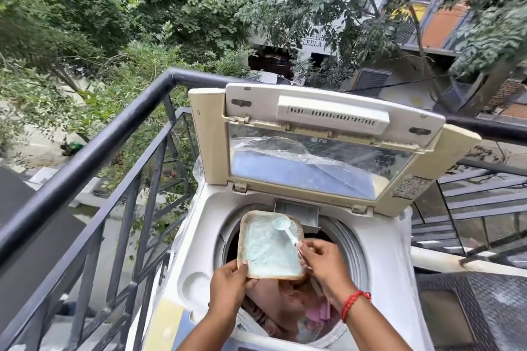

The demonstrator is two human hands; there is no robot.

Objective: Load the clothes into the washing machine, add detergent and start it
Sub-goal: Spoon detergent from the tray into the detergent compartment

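Overlooking trees: balcony railing [94, 134], open washing machine [396, 259].

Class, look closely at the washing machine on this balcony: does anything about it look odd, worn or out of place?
Yes. Crumpled clear plastic film clings to the raised lid, and more wraps the washing machine body, as if packaging was never removed. The lid's plastic looks yellowed. Nothing appears spilled.

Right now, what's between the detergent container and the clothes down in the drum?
Nothing shows between them in the head view: the left hand holds the detergent container in open air over the clothes, while the right hand pinches a plastic spoon in it.
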